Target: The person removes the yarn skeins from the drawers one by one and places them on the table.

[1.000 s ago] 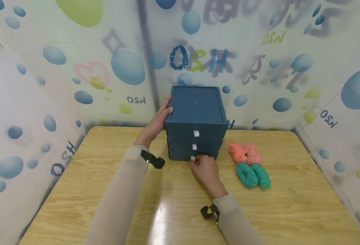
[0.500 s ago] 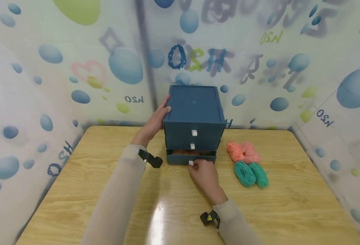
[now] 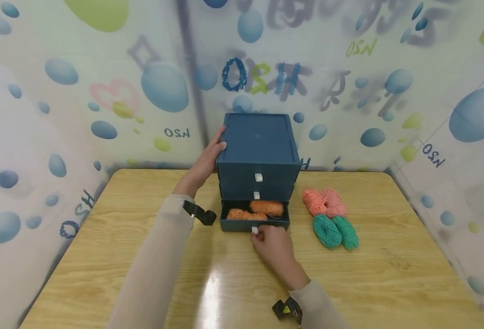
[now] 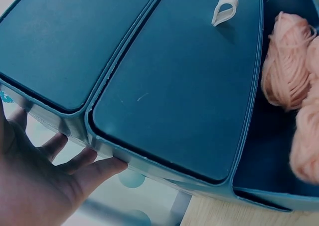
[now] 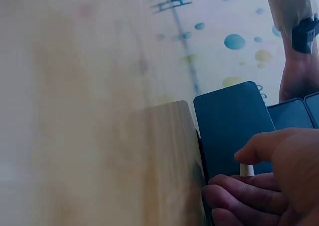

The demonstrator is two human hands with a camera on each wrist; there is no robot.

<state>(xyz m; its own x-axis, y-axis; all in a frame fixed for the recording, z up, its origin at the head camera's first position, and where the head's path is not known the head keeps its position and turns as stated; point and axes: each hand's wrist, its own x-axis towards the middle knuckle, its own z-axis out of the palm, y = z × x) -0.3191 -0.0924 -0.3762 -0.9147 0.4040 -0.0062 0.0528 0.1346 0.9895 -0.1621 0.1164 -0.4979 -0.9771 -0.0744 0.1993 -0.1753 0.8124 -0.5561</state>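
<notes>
A dark blue cabinet of three drawers (image 3: 260, 137) stands at the back of the table. Its bottom drawer (image 3: 233, 225) is pulled out, and orange yarn skeins (image 3: 268, 209) lie inside; in the left wrist view these skeins (image 4: 287, 61) look pale peach. My right hand (image 3: 276, 249) pinches the white pull tab (image 5: 246, 169) on that drawer's front between thumb and fingers. My left hand (image 3: 204, 167) rests against the cabinet's left side, its spread fingertips touching the side in the left wrist view. The upper two drawers are closed, each with a white tab (image 4: 227, 9).
Right of the cabinet lie two pink-coral yarn skeins (image 3: 325, 202) and two green ones (image 3: 335, 231) on the wooden table (image 3: 390, 274). A printed curtain (image 3: 340, 68) hangs close behind the cabinet. Black wrist cameras (image 3: 199, 213) sit on both wrists.
The bottom drawer has slid out toward me, drawn by my right hand on its tab, and the orange yarn inside has come into view. My left hand stays on the cabinet's side.
</notes>
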